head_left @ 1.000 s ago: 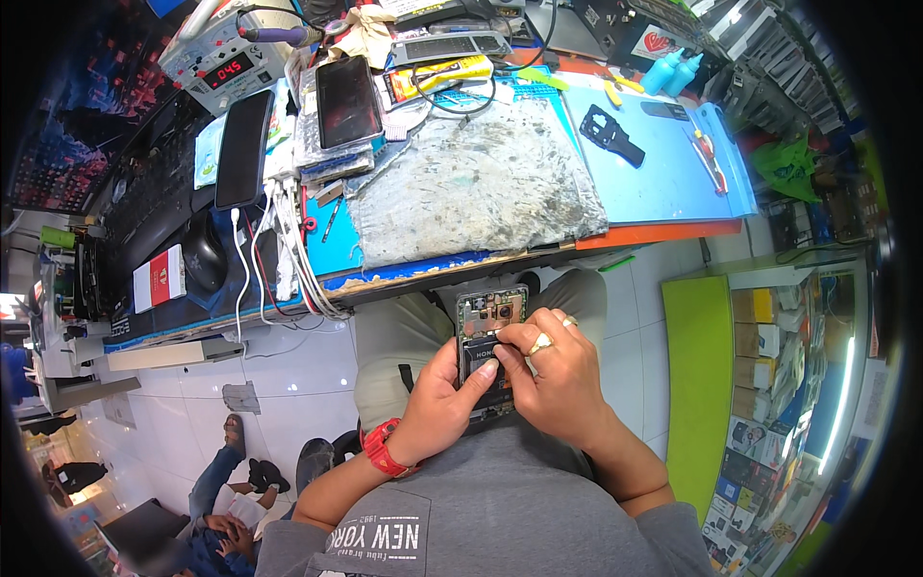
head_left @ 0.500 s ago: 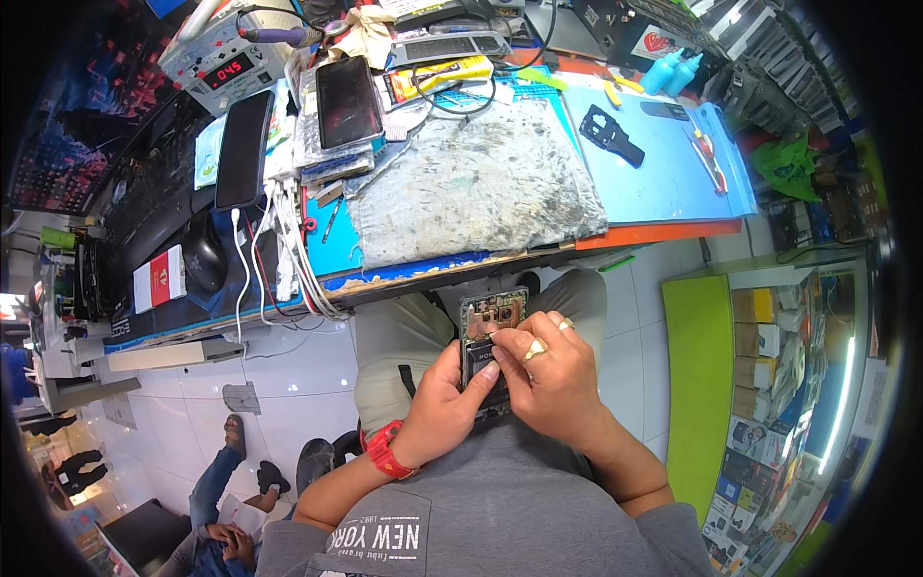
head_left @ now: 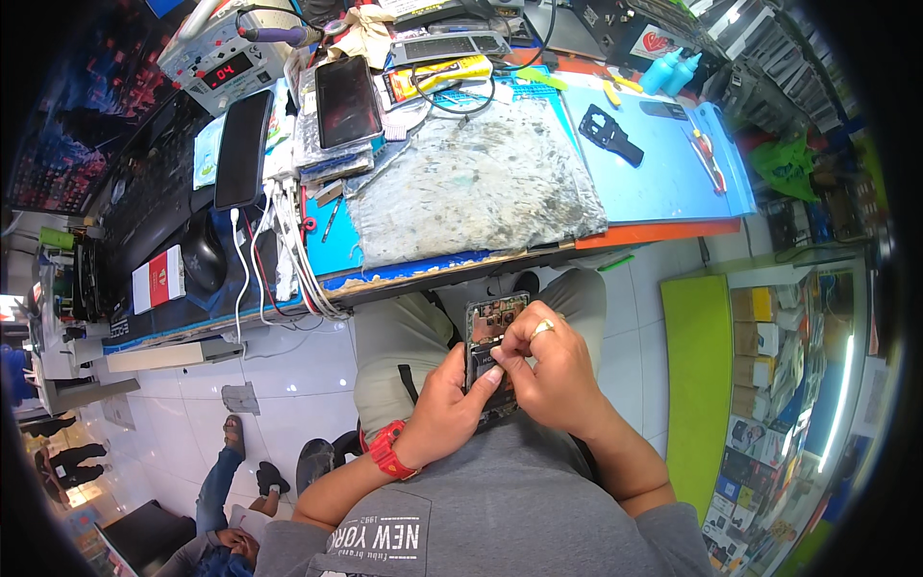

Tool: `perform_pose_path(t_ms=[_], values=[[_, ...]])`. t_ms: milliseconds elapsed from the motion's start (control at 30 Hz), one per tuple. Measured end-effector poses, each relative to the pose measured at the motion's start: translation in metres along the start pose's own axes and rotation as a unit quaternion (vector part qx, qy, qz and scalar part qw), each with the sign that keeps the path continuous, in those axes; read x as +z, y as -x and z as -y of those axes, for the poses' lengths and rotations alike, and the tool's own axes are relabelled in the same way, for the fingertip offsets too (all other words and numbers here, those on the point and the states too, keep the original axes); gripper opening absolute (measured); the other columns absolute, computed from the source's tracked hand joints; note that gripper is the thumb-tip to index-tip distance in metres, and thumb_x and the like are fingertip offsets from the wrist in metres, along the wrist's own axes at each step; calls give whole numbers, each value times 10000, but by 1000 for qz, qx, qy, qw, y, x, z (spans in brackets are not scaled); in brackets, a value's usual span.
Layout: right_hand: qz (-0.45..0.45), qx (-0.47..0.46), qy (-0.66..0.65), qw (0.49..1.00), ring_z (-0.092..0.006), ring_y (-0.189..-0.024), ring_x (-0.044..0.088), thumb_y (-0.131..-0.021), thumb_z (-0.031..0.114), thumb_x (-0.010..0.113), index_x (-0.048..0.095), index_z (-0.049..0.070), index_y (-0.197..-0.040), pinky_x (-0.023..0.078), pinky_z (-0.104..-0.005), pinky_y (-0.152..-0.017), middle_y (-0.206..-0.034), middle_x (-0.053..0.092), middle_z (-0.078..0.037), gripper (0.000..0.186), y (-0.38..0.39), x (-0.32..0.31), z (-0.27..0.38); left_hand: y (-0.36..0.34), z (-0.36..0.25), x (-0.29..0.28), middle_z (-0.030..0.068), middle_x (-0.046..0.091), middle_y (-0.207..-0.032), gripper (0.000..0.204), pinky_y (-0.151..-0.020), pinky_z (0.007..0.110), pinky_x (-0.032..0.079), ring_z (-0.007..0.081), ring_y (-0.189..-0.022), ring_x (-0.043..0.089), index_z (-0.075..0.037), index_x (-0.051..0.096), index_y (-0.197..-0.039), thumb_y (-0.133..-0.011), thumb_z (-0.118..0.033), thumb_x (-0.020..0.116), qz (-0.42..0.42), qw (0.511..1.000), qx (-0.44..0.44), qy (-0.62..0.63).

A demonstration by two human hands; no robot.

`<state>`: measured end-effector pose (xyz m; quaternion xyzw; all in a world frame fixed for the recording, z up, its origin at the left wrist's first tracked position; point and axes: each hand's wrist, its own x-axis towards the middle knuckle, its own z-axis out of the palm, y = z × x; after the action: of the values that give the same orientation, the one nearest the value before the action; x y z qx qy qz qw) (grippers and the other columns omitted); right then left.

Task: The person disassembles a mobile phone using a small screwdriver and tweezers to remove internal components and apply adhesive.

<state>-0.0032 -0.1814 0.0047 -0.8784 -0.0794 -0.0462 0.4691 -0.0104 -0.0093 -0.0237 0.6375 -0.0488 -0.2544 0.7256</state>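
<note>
My left hand (head_left: 448, 399), red watch on its wrist, is closed round an opened phone (head_left: 495, 322) with its back off, showing circuit parts and a black battery, low over my lap below the bench's front edge. My right hand (head_left: 553, 370), wearing rings, is closed in a pinch over the phone's middle, near the battery's top edge; whatever is between its fingertips is hidden.
On the bench lie a worn grey mat (head_left: 471, 183), two phones (head_left: 346, 101), white cables, a blue mat (head_left: 654, 202) with tools, and a power supply (head_left: 216, 62). A display cabinet (head_left: 779, 385) stands at right. A seated person (head_left: 216, 490) is at lower left.
The phone has shifted slightly rightward and turned a little. My right hand has moved slightly up and left, its index finger bending further over the phone.
</note>
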Motion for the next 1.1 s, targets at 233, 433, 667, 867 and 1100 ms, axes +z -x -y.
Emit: perform_pose_path(t_ms=[233, 433, 667, 867, 1100], values=[[-26, -31, 74, 996, -307, -778, 587, -814, 72, 760, 681, 42, -967, 473, -427, -667, -876, 585, -97, 175, 0, -5, 7, -1, 2, -5, 81, 600, -1316, 399, -1036, 312, 470, 131, -1199, 575, 18, 465, -1424, -1043, -63, 553, 27, 998, -21, 48], [-34, -80, 141, 986, -285, -767, 577, -805, 77, 762, 716, 46, -1019, 470, -402, -639, -855, 582, -85, 221, 2, -4, 6, -2, 7, -6, 82, 602, -1315, 425, -1045, 309, 461, 128, -1202, 572, 21, 439, -1448, -1046, -64, 546, 28, 999, -8, 33], [-43, -91, 132, 986, -292, -763, 577, -792, 49, 764, 696, 30, -959, 466, -404, -634, -852, 580, -86, 181, 3, -1, 2, -4, 2, -8, 82, 609, -1304, 417, -1030, 304, 466, 128, -1196, 573, 31, 450, -1433, -1041, -66, 555, 31, 999, -23, -5], [-23, -28, 66, 997, -329, -780, 580, -786, 74, 788, 586, 38, -857, 470, -449, -706, -859, 584, -109, 217, -1, -9, 2, -3, -3, -8, 80, 616, -1290, 389, -1011, 305, 479, 123, -1178, 580, 23, 476, -1407, -1040, -72, 562, 37, 999, -30, 16], [-33, -63, 96, 993, -315, -802, 573, -800, 101, 782, 657, 29, -976, 465, -441, -697, -875, 577, -107, 228, 3, -11, -1, -4, -2, -7, 82, 613, -1306, 371, -1025, 314, 486, 129, -1191, 585, 12, 484, -1397, -1042, -69, 557, 37, 995, -20, 86]])
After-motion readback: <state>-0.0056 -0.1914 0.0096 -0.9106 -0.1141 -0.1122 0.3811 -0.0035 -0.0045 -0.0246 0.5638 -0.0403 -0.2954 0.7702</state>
